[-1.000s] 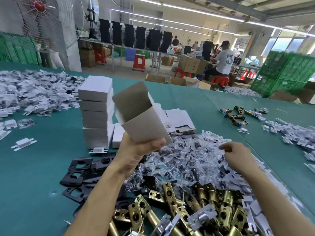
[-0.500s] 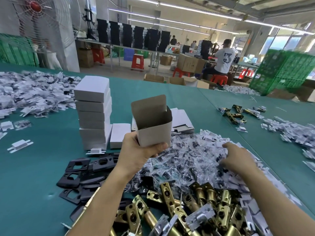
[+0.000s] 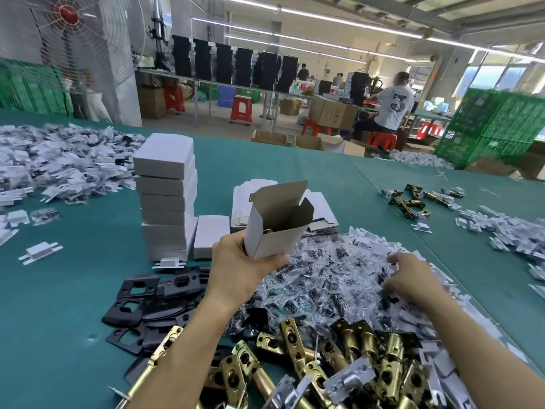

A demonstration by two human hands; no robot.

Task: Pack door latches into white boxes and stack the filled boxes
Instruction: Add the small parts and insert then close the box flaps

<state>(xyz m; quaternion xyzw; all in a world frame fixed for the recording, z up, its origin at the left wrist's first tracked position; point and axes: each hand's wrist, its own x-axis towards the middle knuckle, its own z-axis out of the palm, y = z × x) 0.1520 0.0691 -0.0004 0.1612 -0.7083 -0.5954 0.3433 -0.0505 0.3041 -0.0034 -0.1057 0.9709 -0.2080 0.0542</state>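
Observation:
My left hand point(image 3: 244, 270) grips an open white box point(image 3: 277, 222) by its lower end, mouth up and flap raised; something metallic shows inside. My right hand point(image 3: 410, 276) reaches down into a heap of small clear plastic bags of screws point(image 3: 333, 278), fingers bent among the bags; whether it holds one is hidden. Brass door latches point(image 3: 309, 358) lie piled at the near edge. A tall stack of closed white boxes point(image 3: 166, 196) stands left of the held box, with one more closed box point(image 3: 211, 236) beside its foot.
Black strike plates point(image 3: 147, 302) lie near left. Flat unfolded boxes point(image 3: 321, 208) sit behind the held one. White plastic parts point(image 3: 59, 163) heap far left and along the right point(image 3: 501, 231). A few more latches point(image 3: 410, 202) lie far right on the green table point(image 3: 59, 290).
My left hand has brought the box lower and turned it upright so its mouth faces me. My right hand has pushed forward and down into the screw bags.

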